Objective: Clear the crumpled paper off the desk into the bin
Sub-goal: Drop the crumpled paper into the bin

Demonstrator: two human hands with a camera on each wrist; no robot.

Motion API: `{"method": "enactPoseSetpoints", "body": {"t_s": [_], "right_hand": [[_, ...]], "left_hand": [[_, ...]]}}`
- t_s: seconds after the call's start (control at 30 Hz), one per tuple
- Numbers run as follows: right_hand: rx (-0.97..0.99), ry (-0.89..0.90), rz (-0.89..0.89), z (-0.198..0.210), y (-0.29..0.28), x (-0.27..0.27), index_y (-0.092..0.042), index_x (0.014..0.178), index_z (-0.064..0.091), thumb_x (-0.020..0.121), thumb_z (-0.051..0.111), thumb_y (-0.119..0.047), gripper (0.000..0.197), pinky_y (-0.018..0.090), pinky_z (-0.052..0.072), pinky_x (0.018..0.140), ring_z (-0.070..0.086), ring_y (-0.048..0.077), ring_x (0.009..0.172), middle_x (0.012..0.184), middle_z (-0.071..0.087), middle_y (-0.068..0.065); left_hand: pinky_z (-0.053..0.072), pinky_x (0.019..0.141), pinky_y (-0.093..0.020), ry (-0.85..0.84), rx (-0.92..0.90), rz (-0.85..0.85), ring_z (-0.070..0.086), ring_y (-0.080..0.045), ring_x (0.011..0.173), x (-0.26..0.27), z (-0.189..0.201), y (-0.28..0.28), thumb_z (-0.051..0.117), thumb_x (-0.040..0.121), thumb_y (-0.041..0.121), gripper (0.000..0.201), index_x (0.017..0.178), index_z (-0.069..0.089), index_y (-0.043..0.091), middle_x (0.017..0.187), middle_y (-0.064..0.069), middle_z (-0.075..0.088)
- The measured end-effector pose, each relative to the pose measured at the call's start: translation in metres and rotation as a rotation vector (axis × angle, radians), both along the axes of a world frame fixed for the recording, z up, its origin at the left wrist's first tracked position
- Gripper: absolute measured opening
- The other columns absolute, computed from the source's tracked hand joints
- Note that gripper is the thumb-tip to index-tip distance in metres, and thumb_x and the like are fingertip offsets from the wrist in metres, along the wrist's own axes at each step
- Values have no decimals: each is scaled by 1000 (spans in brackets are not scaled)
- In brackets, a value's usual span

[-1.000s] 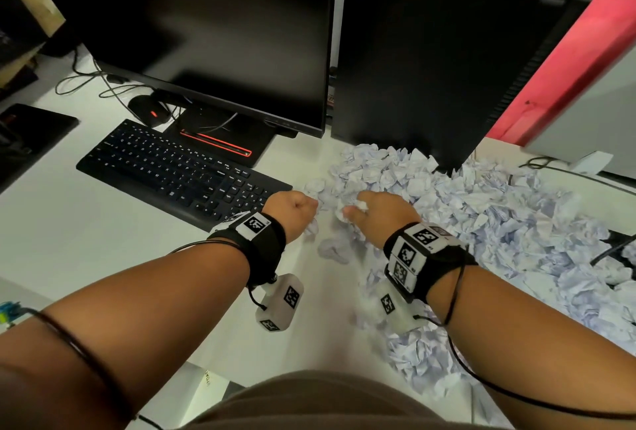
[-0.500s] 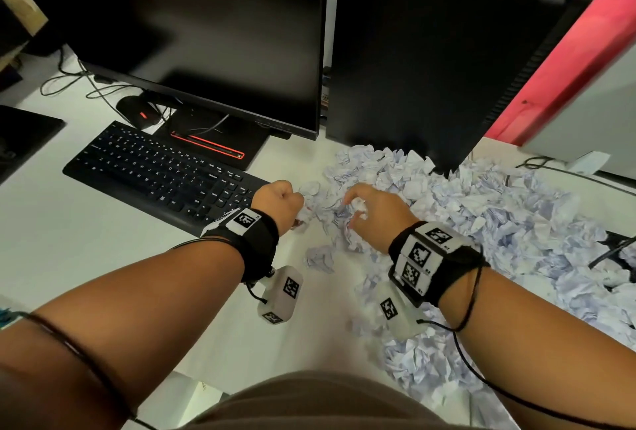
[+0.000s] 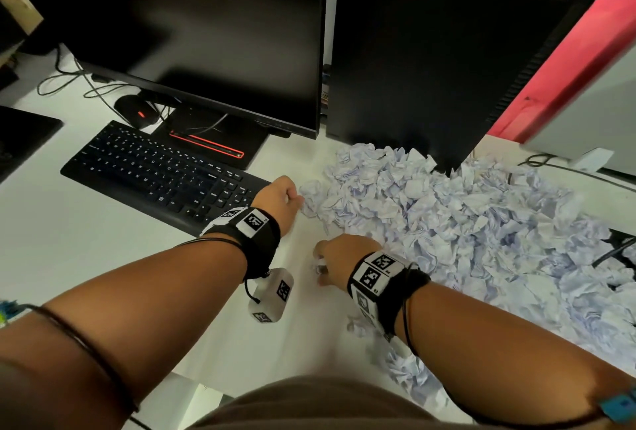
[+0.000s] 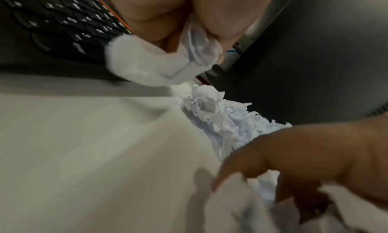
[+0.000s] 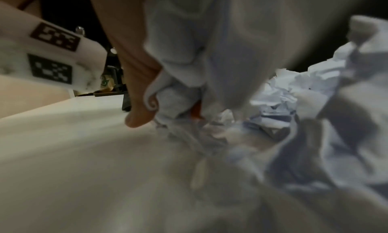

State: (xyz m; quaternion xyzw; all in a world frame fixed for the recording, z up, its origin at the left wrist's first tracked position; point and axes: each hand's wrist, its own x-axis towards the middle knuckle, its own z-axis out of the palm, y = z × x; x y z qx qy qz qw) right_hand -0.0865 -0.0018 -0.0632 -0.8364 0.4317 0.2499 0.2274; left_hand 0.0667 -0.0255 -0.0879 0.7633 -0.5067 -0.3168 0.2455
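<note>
Head overhead; wrists low, desk-level.

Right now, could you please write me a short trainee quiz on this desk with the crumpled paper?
1. True or false: the left hand grips crumpled paper.
2. Which does the paper pile lie in front of? A) the keyboard B) the black computer tower C) the mouse
3. Fill in: the right hand holds paper just above the white ____.

Key: 1 true; 2 B; 3 desk.
</note>
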Motion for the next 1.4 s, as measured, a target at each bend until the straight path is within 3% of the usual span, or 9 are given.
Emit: {"method": "enactPoseSetpoints", "body": {"t_s": [0.17,0.27,0.5,0.67,0.83,0.97,1.07,1.2,1.4], "right_hand": [[-91,-101,-85,-1,0,-10,-19,123,55,91,50,-40,39,37,49,87,58,27,107,117,61,7],[-121,-192,-174,4,-5,-13,-20,117,58,88,50,-41,37,34,49,85,57,26,105,114,59,6],[-196,-269,-246,23,-25,-6,-24,127,53,86,55,-40,44,31,45,83,54,25,108,123,47,3],[-225,-258,-255,26,-36,4,-18,121,43,89,51,-25,33,30,41,66,56,24,85,88,54,1],[-101,-171,-266,6,-44,11,-32,148,9,86,56,-29,78,38,51,87,59,24,107,125,59,-3],[-127,-123,-210,-5,-41,8,-20,123,46,88,53,-39,41,37,50,84,59,26,102,116,61,3],[-98,-117,-177,-4,-39,6,-20,117,54,88,52,-38,35,35,49,88,58,23,103,115,60,1],[-79,-90,-152,0,-36,2,-19,127,51,90,50,-37,41,33,43,92,55,25,113,124,57,3],[-83,-158,-238,8,-31,-4,-15,124,33,84,59,-32,50,37,52,79,61,27,93,106,60,5]], "left_hand": [[46,84,-31,-234,146,-312,57,-25,102,-7,-4,-4,64,85,29,46,128,47,28,114,-9,56],[45,93,-33,-297,233,-345,55,-27,113,-9,-10,-9,65,85,32,58,137,40,29,128,-10,53],[48,81,-32,-458,300,-435,60,-26,100,-15,-10,-1,57,88,26,22,104,62,12,110,-10,61],[50,68,-32,-347,306,-426,61,-25,85,-8,-6,6,56,79,12,13,89,51,18,95,-6,61],[51,65,-29,-235,256,-339,61,-22,80,-4,1,13,61,79,18,40,115,45,26,93,-5,60],[46,73,-27,-233,229,-310,58,-24,86,-1,10,8,57,83,18,63,139,30,28,96,-7,60],[47,71,-28,-234,246,-295,54,-22,82,0,11,0,55,84,20,75,146,16,32,93,-4,55],[51,67,-31,-240,279,-280,59,-24,80,-6,12,-11,57,86,21,86,147,0,39,106,-10,61],[48,60,-27,-298,291,-271,59,-25,80,-13,10,-37,60,83,23,90,148,-1,37,116,-11,60]]}}
